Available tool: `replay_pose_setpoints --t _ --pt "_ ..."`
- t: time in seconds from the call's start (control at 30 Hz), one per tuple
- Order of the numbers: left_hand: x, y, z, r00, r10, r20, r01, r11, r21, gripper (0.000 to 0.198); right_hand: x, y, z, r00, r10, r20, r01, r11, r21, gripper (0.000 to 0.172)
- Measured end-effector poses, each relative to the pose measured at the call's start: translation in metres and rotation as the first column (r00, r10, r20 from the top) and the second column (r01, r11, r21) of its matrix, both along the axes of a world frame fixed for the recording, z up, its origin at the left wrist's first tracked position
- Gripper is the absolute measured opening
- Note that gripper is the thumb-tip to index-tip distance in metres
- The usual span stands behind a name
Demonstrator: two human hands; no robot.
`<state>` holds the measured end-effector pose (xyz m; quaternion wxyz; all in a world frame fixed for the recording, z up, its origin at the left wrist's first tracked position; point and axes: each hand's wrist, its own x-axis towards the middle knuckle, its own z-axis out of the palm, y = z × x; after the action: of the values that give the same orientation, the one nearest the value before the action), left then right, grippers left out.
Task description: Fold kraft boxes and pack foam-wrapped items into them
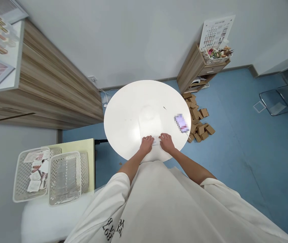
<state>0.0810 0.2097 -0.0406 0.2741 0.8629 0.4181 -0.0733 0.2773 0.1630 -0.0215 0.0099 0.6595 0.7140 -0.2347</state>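
Observation:
Near the front edge of the round white table [118, 118], a small flat white rectangular piece [156, 140] with faint markings lies between my hands. My left hand [146, 143] grips its left end, fingers curled. At the other end, my right hand [166, 142] has its fingers bent in and closed on the edge. Whether the piece is a card or a thin packet is too small to make out. A blurred-out purple phone-like object [181, 123] lies on the tabletop to the right.
Small brown cardboard boxes [199, 125] are heaped on the floor right of the table. A wooden cabinet [57, 81] stands at left. Two plastic baskets [49, 175] sit at lower left. A small wooden stand [197, 71] bears a basket of flowers. A metal-framed chair [283, 98] is far right.

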Motion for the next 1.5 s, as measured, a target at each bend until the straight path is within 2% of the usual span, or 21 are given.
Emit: replay_pose_setpoints --t 0.1,0.17,0.3,0.43,0.6,0.77,0.97,1.07,1.2,1.37,1.5 --pt "-0.003 -0.003 0.005 0.999 0.043 -0.005 -0.043 0.997 -0.059 0.051 -0.008 -0.010 -0.001 0.982 0.174 -0.071 -0.179 0.982 -0.056 0.044" --pt "-0.005 -0.003 0.006 0.998 0.061 0.006 -0.060 0.994 -0.095 0.046 -0.011 -0.013 -0.003 0.971 0.226 -0.080 -0.232 0.970 -0.070 0.047" --pt "-0.009 -0.003 0.007 0.996 0.087 0.017 -0.084 0.986 -0.147 0.042 -0.016 -0.009 -0.004 0.966 0.250 -0.068 -0.253 0.967 -0.043 0.045" --pt "-0.014 -0.002 0.009 0.997 0.081 0.008 -0.079 0.983 -0.168 0.037 -0.017 0.004 -0.001 0.961 0.264 -0.081 -0.268 0.962 -0.047 0.036" --pt "-0.019 0.010 0.010 0.998 0.068 0.001 -0.067 0.986 -0.150 0.028 -0.016 0.026 0.000 0.959 0.264 -0.106 -0.274 0.958 -0.088 0.031" --pt "-0.015 0.021 0.011 0.998 0.056 -0.001 -0.055 0.995 0.080 0.040 -0.022 0.053 0.000 0.975 0.221 -0.036 -0.224 0.960 -0.168 0.027" --pt "-0.012 0.014 0.001 0.999 0.003 -0.053 0.008 0.978 0.208 0.069 -0.026 0.071 -0.007 0.990 0.143 0.005 -0.136 0.955 -0.265 0.030" --pt "-0.011 0.013 -0.006 0.997 0.005 -0.074 0.012 0.976 0.219 0.079 -0.026 0.068 -0.014 0.994 0.103 0.030 -0.095 0.974 -0.204 0.036" --pt "-0.009 0.015 -0.016 0.993 0.013 -0.113 0.009 0.981 0.193 0.078 -0.025 0.059 -0.022 0.995 0.091 0.049 -0.081 0.982 -0.171 0.043" --pt "-0.010 0.014 -0.026 0.988 0.016 -0.151 0.009 0.986 0.167 0.076 -0.023 0.046 -0.023 0.994 0.106 0.019 -0.101 0.982 -0.157 0.054" --pt "-0.014 0.009 -0.025 0.989 -0.024 -0.147 0.046 0.987 0.152 0.079 -0.027 0.031 -0.022 0.984 0.177 0.005 -0.176 0.981 -0.088 0.063"
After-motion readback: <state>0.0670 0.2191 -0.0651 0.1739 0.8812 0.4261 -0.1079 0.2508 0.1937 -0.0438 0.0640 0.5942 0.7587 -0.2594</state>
